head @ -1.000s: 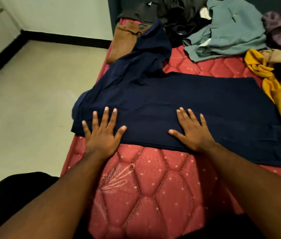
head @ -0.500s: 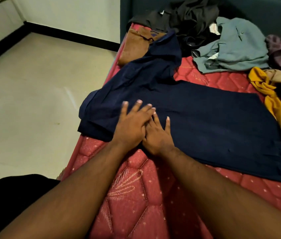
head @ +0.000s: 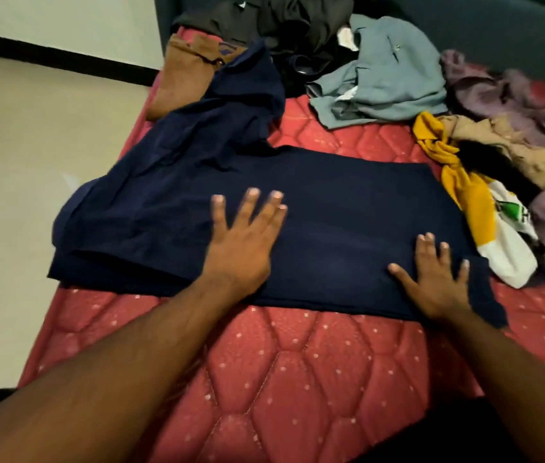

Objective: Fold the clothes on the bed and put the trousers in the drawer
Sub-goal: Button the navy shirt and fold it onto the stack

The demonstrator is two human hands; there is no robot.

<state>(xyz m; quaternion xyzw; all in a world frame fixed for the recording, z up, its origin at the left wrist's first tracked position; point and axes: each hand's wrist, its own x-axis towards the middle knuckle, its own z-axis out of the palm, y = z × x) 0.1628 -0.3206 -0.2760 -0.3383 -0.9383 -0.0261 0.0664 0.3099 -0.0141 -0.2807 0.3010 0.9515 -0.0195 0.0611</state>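
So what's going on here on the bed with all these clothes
A person is folding clothes on a red quilted mattress. Both hands lie flat, fingers spread, on a navy garment spread across the mattress: the left hand near its middle, the right hand near its right end. The garment's left part is bunched and not yet folded. Behind it lie unfolded clothes: a brown garment, a grey-green shirt, a mustard yellow piece and purple ones. No drawer is in view.

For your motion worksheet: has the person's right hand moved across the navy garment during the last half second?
Yes. The right hand slid rightward along the navy garment, away from the left hand, towards the yellow garment.
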